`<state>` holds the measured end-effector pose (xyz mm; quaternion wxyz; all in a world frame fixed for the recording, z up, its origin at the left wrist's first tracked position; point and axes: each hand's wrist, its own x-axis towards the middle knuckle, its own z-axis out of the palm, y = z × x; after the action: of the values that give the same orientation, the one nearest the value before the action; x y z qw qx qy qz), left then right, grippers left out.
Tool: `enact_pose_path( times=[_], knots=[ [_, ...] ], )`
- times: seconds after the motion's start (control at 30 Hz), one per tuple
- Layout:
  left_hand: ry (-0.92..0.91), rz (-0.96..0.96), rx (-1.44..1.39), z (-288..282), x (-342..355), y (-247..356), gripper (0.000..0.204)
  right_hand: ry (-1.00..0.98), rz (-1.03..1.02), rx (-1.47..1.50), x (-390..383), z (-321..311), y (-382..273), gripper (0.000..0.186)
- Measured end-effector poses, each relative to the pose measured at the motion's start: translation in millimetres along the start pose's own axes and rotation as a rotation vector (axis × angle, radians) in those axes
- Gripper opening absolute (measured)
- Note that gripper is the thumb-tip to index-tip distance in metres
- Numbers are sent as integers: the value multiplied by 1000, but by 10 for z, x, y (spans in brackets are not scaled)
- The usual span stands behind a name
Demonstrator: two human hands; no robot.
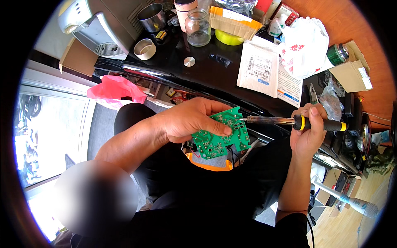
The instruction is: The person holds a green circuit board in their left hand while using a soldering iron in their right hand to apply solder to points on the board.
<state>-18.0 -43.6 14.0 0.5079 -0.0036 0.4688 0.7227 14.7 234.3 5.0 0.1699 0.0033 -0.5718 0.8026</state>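
Note:
My left hand point(188, 122) grips a green circuit board point(240, 136) over my lap, thumb lying across its soldered face. My right hand point(307, 132) is closed round the black-and-yellow handle of a slim tool point(271, 120), whose long metal shaft points left, with its tip at the board's upper part; whether it touches cannot be made out. Dark wires point(231, 155) hang below the board, above something orange point(213, 167).
A black desk point(165, 68) ahead carries jars point(197, 29), tins point(144, 49), a padded envelope point(258, 66) and a white plastic bag point(306, 43). A silver appliance point(105, 31), pink bag point(115, 91) and glass panel point(49, 132) are leftward. A white fan point(362, 206) stands lower right.

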Motion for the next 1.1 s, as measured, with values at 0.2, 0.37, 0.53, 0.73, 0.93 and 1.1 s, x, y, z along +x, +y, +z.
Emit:
enact_pose_path(
  times=[0.2,0.37,0.53,0.73,0.93,1.1],
  knots=[
    [-16,-14,-20,-22,16,-10,54,7,-23,-4,1,4,27,18],
    [-25,-14,-34,-31,15,-17,56,-12,-2,10,-6,-8,16,18],
    [-23,-7,-32,-33,15,-15,57,25,-27,2,-6,37,15,19],
    [-19,-11,-19,-18,-7,11,57,-6,-12,43,-1,39,-15,20],
    [-10,-7,-31,-13,-14,6,58,4,-19,17,3,24,-2,19],
    [-8,-8,-23,-23,-5,1,59,6,-15,15,7,20,3,19]
  ],
)
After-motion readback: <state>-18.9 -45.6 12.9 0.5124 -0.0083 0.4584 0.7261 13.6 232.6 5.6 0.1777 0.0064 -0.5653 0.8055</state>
